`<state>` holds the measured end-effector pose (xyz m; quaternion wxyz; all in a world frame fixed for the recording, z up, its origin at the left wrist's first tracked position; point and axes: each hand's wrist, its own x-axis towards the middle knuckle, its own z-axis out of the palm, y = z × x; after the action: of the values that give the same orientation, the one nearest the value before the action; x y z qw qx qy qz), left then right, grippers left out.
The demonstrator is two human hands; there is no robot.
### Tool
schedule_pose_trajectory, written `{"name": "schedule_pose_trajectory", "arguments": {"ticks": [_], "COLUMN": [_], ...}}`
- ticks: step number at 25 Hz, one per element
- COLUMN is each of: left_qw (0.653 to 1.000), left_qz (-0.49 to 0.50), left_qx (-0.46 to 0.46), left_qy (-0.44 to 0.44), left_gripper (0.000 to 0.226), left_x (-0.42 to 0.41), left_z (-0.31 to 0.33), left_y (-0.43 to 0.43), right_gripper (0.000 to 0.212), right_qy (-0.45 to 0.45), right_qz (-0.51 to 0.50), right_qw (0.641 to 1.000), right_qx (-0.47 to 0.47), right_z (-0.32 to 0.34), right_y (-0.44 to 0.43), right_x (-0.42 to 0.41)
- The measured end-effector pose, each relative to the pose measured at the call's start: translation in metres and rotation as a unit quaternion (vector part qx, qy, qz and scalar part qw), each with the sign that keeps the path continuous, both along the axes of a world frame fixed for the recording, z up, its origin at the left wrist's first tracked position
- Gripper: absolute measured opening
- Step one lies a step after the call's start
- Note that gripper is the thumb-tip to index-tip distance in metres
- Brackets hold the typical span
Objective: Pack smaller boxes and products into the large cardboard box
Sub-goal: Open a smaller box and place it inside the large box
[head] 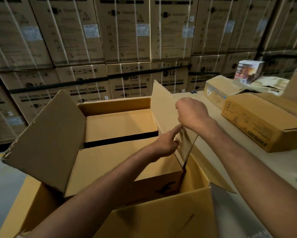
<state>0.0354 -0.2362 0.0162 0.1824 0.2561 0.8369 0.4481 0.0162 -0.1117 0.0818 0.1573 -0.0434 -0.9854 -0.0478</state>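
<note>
Large box [161, 220], smaller boxes [110, 162] inside

The left hand [165, 143] and right hand [190, 114] are bare, and so are the wrists and forearms behind the grip. Fine hair shows along the right forearm [247, 165]. Farthest from the grip lies a grey ribbed sliver [262, 235], too small to identify.

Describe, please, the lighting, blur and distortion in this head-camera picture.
Head view: dim, warm light; the stacked cartons are blurred, and wide-angle distortion bows their edges; the large box, left hand and right hand pinching a sheet are sharper; deep shadow fills the gap inside.
</note>
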Motion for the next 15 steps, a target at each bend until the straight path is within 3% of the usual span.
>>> {"name": "schedule_pose_trajectory", "arguments": {"ticks": [4,8,12,15], "left_qw": [0.999,0.982,0.933,0.919], "left_qz": [-0.003,0.046,0.126,0.128], "left_qx": [-0.036,-0.159,-0.318,-0.362], "left_qy": [0.017,0.090,0.109,0.086], "left_gripper": [0.064,0.040,0.037,0.042], "left_x": [-0.005,-0.035,-0.074,-0.085], "left_z": [-0.003,-0.006,-0.036,-0.051], "left_y": [-0.001,-0.047,-0.121,-0.163], "right_gripper": [0.033,0.028,0.024,0.032], "right_qy": [0.001,0.050,-0.120,-0.252], "right_qz": [-0.046,0.048,0.102,0.126], "right_qw": [0.995,0.989,0.987,0.957], "right_qx": [0.090,0.127,0.012,-0.071], "right_z": [-0.013,-0.038,-0.075,-0.094], "right_y": [-0.003,-0.031,-0.057,-0.069], "right_x": [-0.002,-0.022,-0.054,-0.066]}}
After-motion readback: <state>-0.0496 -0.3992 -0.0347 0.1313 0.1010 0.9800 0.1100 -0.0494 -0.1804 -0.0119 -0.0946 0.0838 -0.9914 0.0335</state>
